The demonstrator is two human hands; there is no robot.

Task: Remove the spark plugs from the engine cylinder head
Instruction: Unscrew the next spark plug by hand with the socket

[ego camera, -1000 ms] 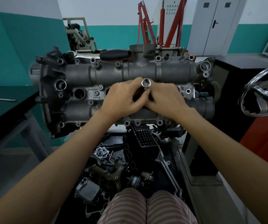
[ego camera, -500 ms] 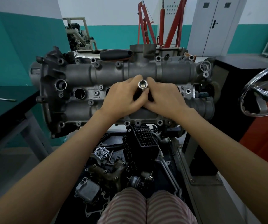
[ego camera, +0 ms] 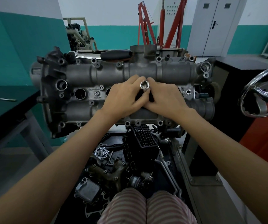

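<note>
Both hands close around a chrome socket point(ego camera: 144, 85), the left hand point(ego camera: 124, 97) and right hand point(ego camera: 165, 98) pinching it from either side so its open end faces up. This looks like hand-turning a tool seated in a plug well, steadied to stay square. It stands mid-length on the cylinder head point(ego camera: 81, 109), between the two cam housings. No spark plug shows; two open wells point(ego camera: 80, 94) lie toward the head's left end.

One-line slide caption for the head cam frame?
Both hands, left and right, grip a chrome socket standing over the middle of the cylinder head.
</note>
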